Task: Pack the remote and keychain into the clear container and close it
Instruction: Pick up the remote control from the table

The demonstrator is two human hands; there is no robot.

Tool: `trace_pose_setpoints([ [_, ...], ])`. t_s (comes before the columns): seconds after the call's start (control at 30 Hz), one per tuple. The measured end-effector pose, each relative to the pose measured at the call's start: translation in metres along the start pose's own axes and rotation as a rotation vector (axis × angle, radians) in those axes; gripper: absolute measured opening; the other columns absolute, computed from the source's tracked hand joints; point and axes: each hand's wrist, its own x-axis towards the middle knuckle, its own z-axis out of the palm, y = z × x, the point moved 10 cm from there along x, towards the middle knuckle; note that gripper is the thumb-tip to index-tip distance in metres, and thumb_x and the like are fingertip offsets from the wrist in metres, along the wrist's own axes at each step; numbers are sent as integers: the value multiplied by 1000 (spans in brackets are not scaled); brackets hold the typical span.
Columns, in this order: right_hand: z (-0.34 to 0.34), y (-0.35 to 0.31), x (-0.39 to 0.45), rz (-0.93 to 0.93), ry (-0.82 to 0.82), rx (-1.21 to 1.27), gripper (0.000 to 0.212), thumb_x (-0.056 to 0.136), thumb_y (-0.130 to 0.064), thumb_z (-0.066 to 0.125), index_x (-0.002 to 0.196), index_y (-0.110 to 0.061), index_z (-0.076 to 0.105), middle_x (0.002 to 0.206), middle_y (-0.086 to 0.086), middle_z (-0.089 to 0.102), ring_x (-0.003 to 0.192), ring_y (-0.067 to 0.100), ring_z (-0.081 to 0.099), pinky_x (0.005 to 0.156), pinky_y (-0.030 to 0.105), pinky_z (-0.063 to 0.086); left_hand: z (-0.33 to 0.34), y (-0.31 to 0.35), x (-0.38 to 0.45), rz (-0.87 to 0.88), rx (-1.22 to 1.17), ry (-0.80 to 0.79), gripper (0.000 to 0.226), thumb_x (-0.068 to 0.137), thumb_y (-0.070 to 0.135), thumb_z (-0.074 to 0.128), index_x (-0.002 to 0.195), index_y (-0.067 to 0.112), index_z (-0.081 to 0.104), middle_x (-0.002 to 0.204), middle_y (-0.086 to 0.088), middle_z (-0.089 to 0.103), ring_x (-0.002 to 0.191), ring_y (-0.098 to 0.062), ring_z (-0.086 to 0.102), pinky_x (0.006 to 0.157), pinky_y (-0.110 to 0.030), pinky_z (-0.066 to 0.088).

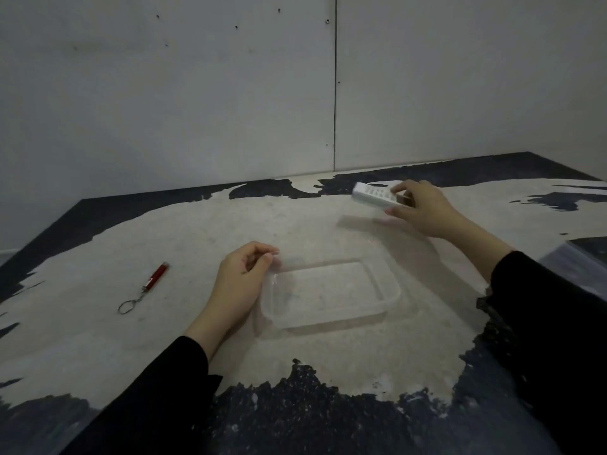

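1. the right hand [423, 210] grips one end of the white remote [377, 194], thumb on its near side and fingers curled over the top, pinching it; the remote's free end points left and it appears lifted above the worn table [184, 231], with a soft shadow below.
2. the left hand [241, 284] rests at the left end of the clear container [331, 295], fingers loosely curled with the thumb tip close to the forefinger at the container's far-left corner; whether they actually pinch the rim i cannot tell.
3. the container sits open and empty in the middle of the table, between the two arms.
4. the red keychain [146, 287] with its metal ring lies flat on the table, well apart to the left of the left hand.
5. a clear plastic piece [578, 267] shows at the right edge, partly hidden by the black sleeve [542, 307].
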Motion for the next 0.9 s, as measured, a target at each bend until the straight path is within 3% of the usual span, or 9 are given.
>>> trace_pose_setpoints([
  [0.17,17,-101,-64,-319,-259,93,43,77,-43,70,117,-28,60,104,-6,57,87,-1,53,70,11,38,1,5,-1,35,60,9,19,92,14,48,89,16,67,82,2,72,79,-2,65,73,-13,48],
  [0.23,29,-122,-82,-381,-328,-9,44,77,-44,70,116,-30,59,102,-6,55,85,1,52,70,14,41,1,8,-2,60,98,11,21,93,16,47,89,15,67,81,7,71,74,5,62,68,-8,46],
  [0.3,41,-132,-94,-389,-348,-104,42,77,-42,70,116,-30,58,104,-5,55,88,9,54,77,25,49,1,10,-2,76,131,12,22,94,16,45,91,15,67,81,11,69,73,10,59,66,-5,44],
  [0.4,55,-140,-102,-383,-325,-156,40,78,-37,70,116,-27,58,111,-1,56,95,16,56,82,38,52,0,10,-2,77,155,14,22,94,17,45,91,17,67,81,9,69,76,8,61,66,-3,43],
  [0.57,70,-145,-101,-403,-268,-177,40,78,-36,69,114,-25,58,110,-1,60,100,17,51,81,33,47,-2,12,-3,55,180,19,21,94,21,45,91,21,67,88,5,71,86,-6,65,68,-11,47],
  [0.63,69,-142,-99,-387,-281,-98,36,81,-34,66,115,-26,61,112,-1,60,101,15,51,84,31,45,-13,23,-3,110,345,60,23,93,29,45,99,21,66,99,6,69,92,-8,61,76,-16,45],
  [0.73,53,-135,-97,-377,-228,21,29,84,-34,64,112,-27,65,110,-1,63,98,12,55,84,28,44,-56,38,0,185,836,275,33,89,34,47,115,17,57,114,-6,64,106,-24,55,95,-37,38],
  [0.8,40,-129,-96,-365,-170,73,25,86,-32,63,109,-25,66,108,-1,66,97,10,56,83,26,43,-92,18,4,-42,1120,304,43,87,33,49,122,9,50,123,-18,57,116,-36,47,106,-47,25],
  [0.9,34,-119,-95,-300,-192,149,21,88,-29,59,108,-24,66,110,-3,67,100,9,58,91,31,48,-130,-22,-8,-446,1264,223,44,89,33,41,123,5,47,129,-22,50,123,-41,40,112,-54,13],
])
